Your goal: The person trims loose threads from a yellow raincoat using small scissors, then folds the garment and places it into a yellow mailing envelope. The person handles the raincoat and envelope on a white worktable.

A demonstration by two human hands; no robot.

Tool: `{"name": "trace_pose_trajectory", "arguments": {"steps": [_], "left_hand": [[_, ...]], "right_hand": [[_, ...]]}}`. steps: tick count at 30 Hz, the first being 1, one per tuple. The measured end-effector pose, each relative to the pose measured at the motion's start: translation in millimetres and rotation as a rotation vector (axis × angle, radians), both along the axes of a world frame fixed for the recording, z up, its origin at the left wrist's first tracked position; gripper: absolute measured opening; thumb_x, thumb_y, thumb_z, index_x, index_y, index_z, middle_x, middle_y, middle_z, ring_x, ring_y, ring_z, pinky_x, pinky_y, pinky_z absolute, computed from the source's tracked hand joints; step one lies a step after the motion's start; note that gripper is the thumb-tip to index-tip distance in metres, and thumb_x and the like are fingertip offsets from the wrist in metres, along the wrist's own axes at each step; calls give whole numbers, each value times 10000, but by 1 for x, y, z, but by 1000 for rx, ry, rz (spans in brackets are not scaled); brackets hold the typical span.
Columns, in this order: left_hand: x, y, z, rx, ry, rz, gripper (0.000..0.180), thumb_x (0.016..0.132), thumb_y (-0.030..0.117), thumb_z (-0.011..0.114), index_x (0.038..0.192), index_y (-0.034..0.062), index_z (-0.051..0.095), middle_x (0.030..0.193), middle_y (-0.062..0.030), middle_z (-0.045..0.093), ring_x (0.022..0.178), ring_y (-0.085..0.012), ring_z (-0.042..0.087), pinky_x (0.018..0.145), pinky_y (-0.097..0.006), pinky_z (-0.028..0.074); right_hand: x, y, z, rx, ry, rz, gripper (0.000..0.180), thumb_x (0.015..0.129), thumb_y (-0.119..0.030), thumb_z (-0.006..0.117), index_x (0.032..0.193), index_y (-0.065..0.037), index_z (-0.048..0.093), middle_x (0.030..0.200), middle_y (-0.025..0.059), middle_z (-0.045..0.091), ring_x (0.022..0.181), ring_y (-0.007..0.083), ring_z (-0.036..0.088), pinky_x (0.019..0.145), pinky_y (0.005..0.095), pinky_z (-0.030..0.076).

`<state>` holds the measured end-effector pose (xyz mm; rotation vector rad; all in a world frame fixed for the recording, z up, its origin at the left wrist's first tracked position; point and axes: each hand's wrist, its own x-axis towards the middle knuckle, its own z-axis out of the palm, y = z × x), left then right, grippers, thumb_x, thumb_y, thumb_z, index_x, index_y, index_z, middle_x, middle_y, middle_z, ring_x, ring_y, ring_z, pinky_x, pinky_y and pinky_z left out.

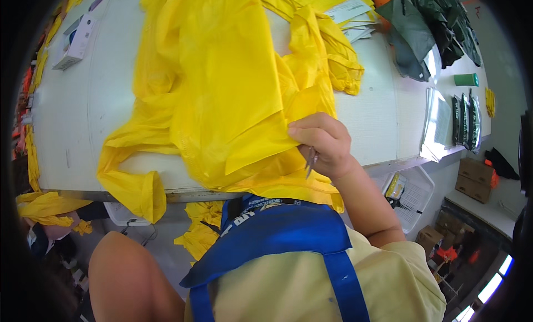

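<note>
A large yellow garment [222,83] of thin, smooth fabric is spread over the white table, with a sleeve-like part hanging past the near edge at the left. My right hand [325,143] is closed at its right side, pinching a fold between thumb and fingers. From under the curled fingers of that hand pokes a small pointed metal tool [311,161], which looks like thread snips. My bent left arm [130,277] shows at the lower left, but its hand is out of the picture.
Paper sheets [352,16] and dark green garments [411,36] lie at the far right. Nearer are a green thread spool [466,80] and several dark packets [465,121]. A small white box [75,41] stands far left. Below the table edge is a white bin [425,197].
</note>
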<state>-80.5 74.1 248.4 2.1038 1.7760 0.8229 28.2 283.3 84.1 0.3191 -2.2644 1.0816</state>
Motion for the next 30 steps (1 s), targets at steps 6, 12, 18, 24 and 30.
{"name": "trace_pose_trajectory", "arguments": {"steps": [6, 12, 18, 24, 30], "left_hand": [[-3, -4, 4, -7, 23, -9, 463, 865, 111, 532, 1292, -34, 424, 1327, -154, 476, 1202, -232, 483, 975, -323, 414], [0, -1, 7, -7, 32, -33, 462, 855, 97, 530, 1286, -35, 428, 1323, -155, 478, 1198, -234, 486, 970, -323, 417], [-4, 1, 3, 1, 30, -54, 461, 846, 84, 529, 1281, -36, 433, 1319, -157, 480, 1193, -236, 488, 965, -324, 419], [2, 0, 6, -14, 20, -43, 461, 836, 70, 527, 1275, -37, 437, 1315, -159, 482, 1189, -238, 491, 960, -324, 422], [0, 0, 2, -4, 14, -65, 461, 826, 56, 525, 1269, -38, 441, 1311, -161, 484, 1185, -240, 493, 955, -324, 425]], "right_hand": [[-5, -10, 9, 4, -13, 28, 346, 563, 18, 679, 894, -69, 629, 835, 75, 615, 672, 239, 597, 542, 335, 482], [1, -8, 12, 3, -9, 34, 332, 571, 26, 681, 881, -79, 622, 803, 67, 596, 647, 244, 589, 532, 321, 476], [4, -8, 9, 3, -23, 27, 323, 582, 30, 671, 882, -78, 619, 784, 61, 583, 644, 236, 589, 531, 317, 478], [8, -12, 7, -22, -55, 42, 308, 591, 29, 665, 875, -81, 615, 778, 57, 580, 643, 231, 586, 537, 314, 476], [7, -11, 7, 11, -46, 22, 321, 591, 30, 663, 886, -84, 614, 783, 59, 582, 653, 235, 589, 537, 314, 477]]}}
